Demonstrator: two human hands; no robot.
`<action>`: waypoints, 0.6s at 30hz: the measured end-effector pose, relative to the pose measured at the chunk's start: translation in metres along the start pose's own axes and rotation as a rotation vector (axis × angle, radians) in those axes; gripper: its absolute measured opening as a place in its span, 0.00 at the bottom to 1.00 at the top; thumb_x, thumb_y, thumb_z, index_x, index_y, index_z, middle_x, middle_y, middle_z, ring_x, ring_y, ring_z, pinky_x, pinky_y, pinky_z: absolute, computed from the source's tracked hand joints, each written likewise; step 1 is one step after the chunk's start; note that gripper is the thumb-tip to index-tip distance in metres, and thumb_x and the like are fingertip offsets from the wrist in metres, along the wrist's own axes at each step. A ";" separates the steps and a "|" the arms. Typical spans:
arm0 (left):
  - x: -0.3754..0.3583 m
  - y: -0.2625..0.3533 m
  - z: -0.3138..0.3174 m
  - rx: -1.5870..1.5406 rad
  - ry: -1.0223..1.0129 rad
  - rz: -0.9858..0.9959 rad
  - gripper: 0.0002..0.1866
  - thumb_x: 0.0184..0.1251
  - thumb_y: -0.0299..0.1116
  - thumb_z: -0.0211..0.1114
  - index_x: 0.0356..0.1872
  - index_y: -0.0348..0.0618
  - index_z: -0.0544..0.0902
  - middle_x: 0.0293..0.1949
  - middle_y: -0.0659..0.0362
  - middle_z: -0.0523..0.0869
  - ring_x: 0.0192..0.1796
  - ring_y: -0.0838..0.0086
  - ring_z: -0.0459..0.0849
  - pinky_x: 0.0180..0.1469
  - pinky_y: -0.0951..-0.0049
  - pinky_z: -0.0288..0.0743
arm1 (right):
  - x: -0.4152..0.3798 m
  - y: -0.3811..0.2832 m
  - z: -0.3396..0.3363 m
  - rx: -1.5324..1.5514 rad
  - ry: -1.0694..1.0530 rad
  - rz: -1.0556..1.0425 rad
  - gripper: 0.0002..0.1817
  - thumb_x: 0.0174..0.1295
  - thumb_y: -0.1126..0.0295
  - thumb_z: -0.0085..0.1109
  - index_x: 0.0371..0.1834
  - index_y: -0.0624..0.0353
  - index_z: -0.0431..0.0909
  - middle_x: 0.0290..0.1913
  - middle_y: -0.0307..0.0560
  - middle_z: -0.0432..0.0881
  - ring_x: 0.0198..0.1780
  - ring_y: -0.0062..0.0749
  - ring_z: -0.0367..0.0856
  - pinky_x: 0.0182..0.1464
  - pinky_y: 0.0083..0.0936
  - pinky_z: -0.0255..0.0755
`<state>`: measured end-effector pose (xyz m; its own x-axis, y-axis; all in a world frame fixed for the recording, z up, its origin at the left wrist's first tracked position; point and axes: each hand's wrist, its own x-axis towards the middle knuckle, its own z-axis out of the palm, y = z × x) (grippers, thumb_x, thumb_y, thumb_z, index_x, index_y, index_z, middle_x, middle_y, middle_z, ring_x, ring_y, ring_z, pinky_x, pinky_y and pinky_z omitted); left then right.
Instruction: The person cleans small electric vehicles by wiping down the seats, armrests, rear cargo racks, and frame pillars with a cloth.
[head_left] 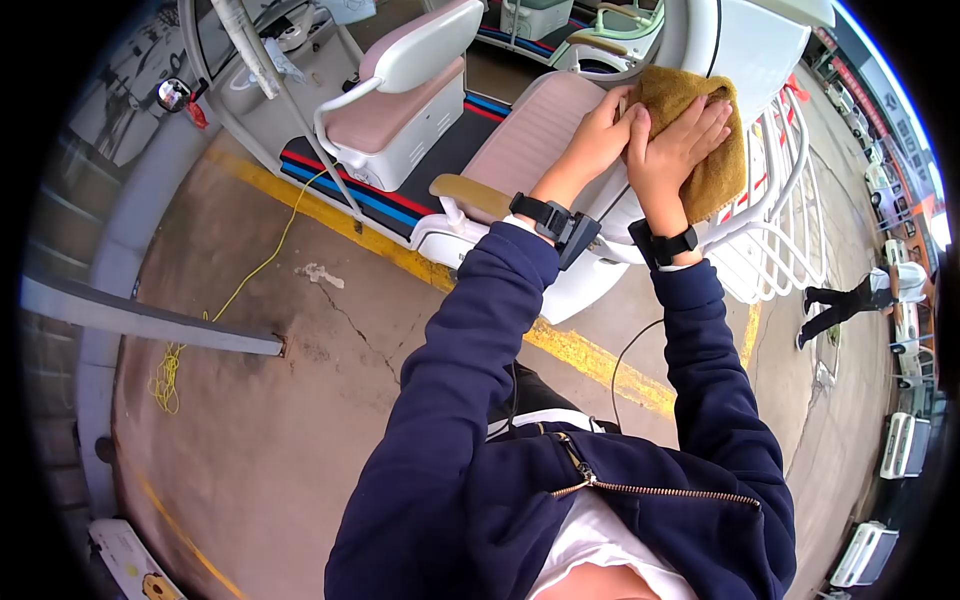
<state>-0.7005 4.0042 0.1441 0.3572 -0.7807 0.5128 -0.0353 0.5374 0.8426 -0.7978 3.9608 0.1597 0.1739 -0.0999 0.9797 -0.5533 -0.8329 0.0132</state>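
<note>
"Cloth, where?"
"Right of the pink seat: mustard-brown, fuzzy, rumpled. My right hand presses flat, fingers nearly together; my left hand meets its edge, grip hidden."

Daylight lights the scene evenly, with soft, faint shadows on the concrete floor. Glare whitens the far right rim. The wide lens bends the outer view, black fills the corners, and the left edge looks smeared.
</note>
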 end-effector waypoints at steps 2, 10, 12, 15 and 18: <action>-0.010 0.003 -0.005 0.018 -0.032 -0.073 0.23 0.76 0.39 0.55 0.65 0.35 0.68 0.55 0.54 0.79 0.55 0.75 0.78 0.56 0.75 0.72 | -0.015 -0.002 0.004 -0.006 -0.013 0.004 0.42 0.63 0.55 0.56 0.71 0.76 0.52 0.72 0.79 0.48 0.76 0.71 0.40 0.73 0.61 0.33; -0.017 -0.020 -0.014 0.064 -0.042 -0.066 0.22 0.73 0.41 0.55 0.60 0.37 0.72 0.50 0.42 0.84 0.54 0.52 0.83 0.54 0.62 0.74 | -0.053 -0.007 0.019 0.019 0.038 0.110 0.40 0.63 0.61 0.58 0.71 0.75 0.51 0.72 0.79 0.47 0.76 0.72 0.40 0.73 0.62 0.32; -0.021 -0.009 -0.015 0.102 -0.081 -0.098 0.22 0.73 0.41 0.55 0.60 0.36 0.73 0.49 0.41 0.84 0.53 0.50 0.83 0.54 0.61 0.74 | -0.056 -0.007 0.021 0.028 0.051 0.121 0.40 0.62 0.62 0.59 0.72 0.72 0.51 0.73 0.78 0.48 0.75 0.72 0.41 0.73 0.62 0.31; -0.019 -0.008 -0.027 0.292 -0.159 -0.145 0.21 0.74 0.39 0.54 0.61 0.36 0.72 0.45 0.42 0.85 0.48 0.56 0.85 0.50 0.68 0.76 | -0.069 -0.003 0.024 -0.006 0.066 0.095 0.41 0.62 0.62 0.59 0.72 0.71 0.52 0.73 0.77 0.48 0.75 0.71 0.42 0.73 0.62 0.32; -0.009 -0.017 -0.040 0.359 -0.185 0.034 0.21 0.72 0.38 0.56 0.60 0.35 0.72 0.41 0.42 0.85 0.44 0.52 0.85 0.45 0.66 0.77 | -0.096 0.004 0.031 -0.055 0.087 0.056 0.41 0.62 0.65 0.59 0.74 0.68 0.49 0.76 0.74 0.43 0.77 0.67 0.38 0.74 0.60 0.29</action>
<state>-0.6660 4.0153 0.1186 0.1769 -0.8263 0.5347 -0.3792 0.4440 0.8118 -0.7917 3.9504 0.0593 0.0715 -0.0963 0.9928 -0.6042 -0.7961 -0.0337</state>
